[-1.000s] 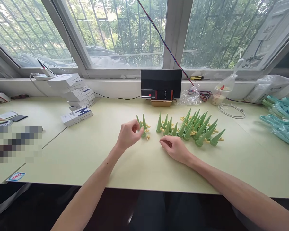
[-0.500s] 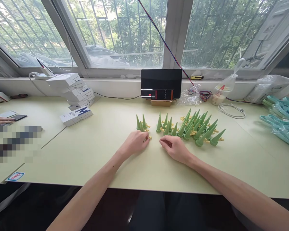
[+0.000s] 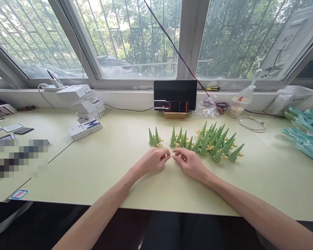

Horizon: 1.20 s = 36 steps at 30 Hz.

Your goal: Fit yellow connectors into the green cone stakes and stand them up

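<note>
My left hand (image 3: 153,160) is closed in a pinch, its fingertips on a small yellow piece (image 3: 171,156) too tiny to make out fully. From the other side, my right hand (image 3: 190,162) pinches at the same piece with thumb and forefinger. Just beyond my left hand stand a few green cones (image 3: 151,137) with yellow bits at their bases. Past my right hand spreads a larger group of green cones (image 3: 217,158), several upright and several leaning, also with yellow bits attached.
A black tablet (image 3: 175,91) with a phone (image 3: 177,106) before it stands by the window. White boxes (image 3: 85,129) are stacked at left. To the right are a bagged cup (image 3: 238,106), a coiled white cable (image 3: 251,124) and teal plastic items (image 3: 304,139).
My left hand has moved right, away from the small left group of cones, to meet my right hand. The yellow piece now shows between their fingertips. The camera view has tilted slightly up.
</note>
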Each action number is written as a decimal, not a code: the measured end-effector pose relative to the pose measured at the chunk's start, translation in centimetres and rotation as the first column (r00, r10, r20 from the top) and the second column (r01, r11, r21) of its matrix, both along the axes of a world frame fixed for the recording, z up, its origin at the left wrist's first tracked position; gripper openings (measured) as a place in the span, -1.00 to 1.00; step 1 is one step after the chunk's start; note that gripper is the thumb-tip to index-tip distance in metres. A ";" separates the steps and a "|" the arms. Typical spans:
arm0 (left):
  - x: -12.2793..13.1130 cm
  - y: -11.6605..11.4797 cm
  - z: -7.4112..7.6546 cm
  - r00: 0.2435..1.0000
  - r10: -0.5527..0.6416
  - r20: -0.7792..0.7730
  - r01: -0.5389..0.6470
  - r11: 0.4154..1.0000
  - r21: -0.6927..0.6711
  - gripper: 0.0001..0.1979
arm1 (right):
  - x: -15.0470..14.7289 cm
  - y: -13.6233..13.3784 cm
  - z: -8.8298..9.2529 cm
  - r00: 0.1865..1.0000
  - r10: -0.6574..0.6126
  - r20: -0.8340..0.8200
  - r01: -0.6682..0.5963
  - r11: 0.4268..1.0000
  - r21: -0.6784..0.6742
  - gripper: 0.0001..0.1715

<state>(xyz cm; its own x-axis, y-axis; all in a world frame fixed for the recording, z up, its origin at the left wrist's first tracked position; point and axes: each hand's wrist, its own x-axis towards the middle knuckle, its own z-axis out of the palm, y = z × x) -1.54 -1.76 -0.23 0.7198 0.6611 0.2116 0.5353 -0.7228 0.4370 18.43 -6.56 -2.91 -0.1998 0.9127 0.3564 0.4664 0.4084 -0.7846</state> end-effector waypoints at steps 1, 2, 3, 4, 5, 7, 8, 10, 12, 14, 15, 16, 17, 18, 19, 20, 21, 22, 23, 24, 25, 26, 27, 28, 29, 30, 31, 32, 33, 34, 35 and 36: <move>0.1 -0.1 -0.1 1.000 -0.003 -0.001 0.003 1.000 0.000 -0.76 | 0.0 0.0 0.0 1.000 0.007 0.000 -0.007 1.000 0.001 -0.76; 0.1 -0.1 -0.2 1.000 -0.005 -0.002 0.005 1.000 -0.001 -0.76 | 0.0 0.1 -0.1 1.000 0.013 0.001 -0.013 1.000 -0.001 -0.77; 0.2 -0.1 -0.3 1.000 -0.005 -0.001 0.005 1.000 0.000 -0.75 | 0.0 0.1 -0.1 1.000 0.019 0.000 -0.019 1.000 -0.005 -0.77; 0.2 -0.1 -0.3 1.000 -0.005 0.001 0.005 1.000 0.003 -0.74 | 0.0 0.0 -0.1 1.000 0.023 -0.003 -0.023 1.000 -0.010 -0.76; 0.2 -0.1 -0.4 1.000 -0.004 0.008 0.004 1.000 0.009 -0.74 | 0.0 0.0 0.0 1.000 0.026 -0.008 -0.026 1.000 -0.016 -0.75; 0.0 0.1 -0.4 0.999 0.007 0.037 -0.008 1.000 0.029 -0.75 | -0.1 -0.1 0.1 0.999 0.027 -0.021 -0.027 0.999 -0.019 -0.75; -0.1 0.2 -0.4 0.998 0.026 0.061 -0.029 0.999 0.044 -0.73 | -0.1 -0.1 0.1 0.999 0.023 -0.028 -0.023 1.000 -0.016 -0.75; -0.4 0.4 -0.3 0.986 0.105 0.128 -0.116 0.990 0.084 -0.63 | -0.1 -0.2 0.2 0.999 0.010 -0.041 -0.010 1.000 -0.007 -0.74; -0.7 0.7 -0.1 0.951 0.220 0.217 -0.250 0.960 0.125 -0.52 | -0.2 -0.2 0.2 0.999 0.000 -0.054 0.000 1.000 -0.005 -0.73; -0.8 0.9 0.2 0.885 0.331 0.327 -0.395 0.906 0.152 -0.50 | -0.3 -0.2 0.2 0.998 -0.005 -0.068 0.005 1.000 -0.006 -0.70; -0.9 0.9 0.5 0.847 0.371 0.382 -0.453 0.878 0.152 -0.54 | -0.3 -0.2 0.2 0.997 -0.009 -0.074 0.008 1.000 -0.006 -0.68; -0.9 0.9 0.7 0.811 0.397 0.429 -0.494 0.859 0.139 -0.61 | -0.3 -0.2 0.2 0.997 -0.013 -0.079 0.012 1.000 -0.005 -0.66; -1.0 1.0 1.0 0.782 0.415 0.465 -0.516 0.849 0.111 -0.71 | -0.3 -0.2 0.1 0.996 -0.018 -0.084 0.018 1.000 -0.003 -0.64; -1.0 0.9 1.2 0.761 0.430 0.485 -0.524 0.848 0.071 -0.82 | -0.3 -0.2 0.1 0.996 -0.025 -0.090 0.025 1.000 -0.003 -0.63; -1.0 0.9 1.4 0.748 0.447 0.491 -0.526 0.850 0.026 -0.86 | -0.3 -0.2 0.1 0.995 -0.031 -0.097 0.031 1.000 -0.007 -0.61; -1.0 0.9 1.5 0.737 0.470 0.486 -0.531 0.847 -0.014 -0.80 | -0.3 -0.2 0.1 0.994 -0.036 -0.107 0.035 0.999 -0.017 -0.61; -1.1 1.0 1.5 0.727 0.497 0.473 -0.545 0.837 -0.042 -0.74 | -0.2 -0.2 0.1 0.992 -0.040 -0.121 0.036 0.999 -0.030 -0.61; -1.1 1.0 1.5 0.717 0.527 0.457 -0.569 0.821 -0.054 -0.70 | -0.2 -0.2 0.1 0.990 -0.043 -0.137 0.037 0.998 -0.045 -0.61; -1.1 1.1 1.5 0.708 0.554 0.438 -0.595 0.802 -0.053 -0.68 | -0.2 -0.3 0.1 0.987 -0.046 -0.155 0.037 0.998 -0.059 -0.63; -1.1 1.1 1.4 0.703 0.576 0.416 -0.616 0.786 -0.047 -0.66 | -0.2 -0.3 0.1 0.984 -0.049 -0.172 0.037 0.997 -0.069 -0.64; -1.1 1.3 1.2 0.706 0.592 0.388 -0.629 0.776 -0.039 -0.65 | -0.1 -0.3 0.1 0.981 -0.052 -0.187 0.039 0.997 -0.073 -0.66; -1.2 1.4 1.1 0.716 0.601 0.355 -0.633 0.773 -0.032 -0.65 | -0.1 -0.3 0.1 0.978 -0.056 -0.200 0.042 0.996 -0.074 -0.67; -1.2 1.5 0.9 0.729 0.606 0.317 -0.632 0.775 -0.028 -0.66 | -0.1 -0.3 0.2 0.976 -0.058 -0.209 0.043 0.996 -0.075 -0.68; -1.3 1.6 0.7 0.745 0.606 0.278 -0.626 0.780 -0.024 -0.68 | -0.1 -0.3 0.2 0.975 -0.060 -0.216 0.045 0.996 -0.075 -0.70; -1.3 1.7 0.5 0.762 0.600 0.242 -0.614 0.789 -0.020 -0.70 | -0.2 -0.3 0.2 0.974 -0.061 -0.220 0.045 0.996 -0.075 -0.71; -1.4 1.8 0.2 0.780 0.589 0.213 -0.599 0.800 -0.018 -0.73 | -0.2 -0.3 0.3 0.973 -0.062 -0.223 0.047 0.996 -0.076 -0.72; -1.4 1.9 0.0 0.796 0.574 0.192 -0.581 0.813 -0.020 -0.75 | -0.2 -0.3 0.3 0.972 -0.065 -0.225 0.049 0.996 -0.076 -0.73; -1.4 2.0 -0.3 0.812 0.556 0.178 -0.560 0.828 -0.027 -0.78 | -0.2 -0.3 0.3 0.971 -0.067 -0.228 0.051 0.996 -0.075 -0.74; -1.4 2.0 -0.6 0.828 0.535 0.168 -0.537 0.843 -0.037 -0.80 | -0.2 -0.3 0.3 0.971 -0.069 -0.229 0.053 0.996 -0.075 -0.74; -1.4 2.1 -0.8 0.842 0.514 0.163 -0.514 0.856 -0.049 -0.81 | -0.2 -0.3 0.3 0.971 -0.071 -0.229 0.055 0.996 -0.074 -0.75; -1.4 2.2 -1.0 0.853 0.496 0.163 -0.493 0.868 -0.060 -0.82 | -0.2 -0.2 0.3 0.971 -0.072 -0.228 0.057 0.996 -0.073 -0.75; -1.4 2.2 -1.2 0.862 0.480 0.165 -0.475 0.877 -0.071 -0.82 | -0.2 -0.2 0.3 0.971 -0.074 -0.226 0.059 0.996 -0.072 -0.76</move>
<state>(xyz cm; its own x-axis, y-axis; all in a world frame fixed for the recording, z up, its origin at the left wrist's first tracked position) -2.96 0.48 -1.38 0.2682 0.9218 0.2799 0.7265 -0.3844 0.5697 18.24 -6.79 -2.62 -0.0580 0.9437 0.3258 0.2962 0.3279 -0.8971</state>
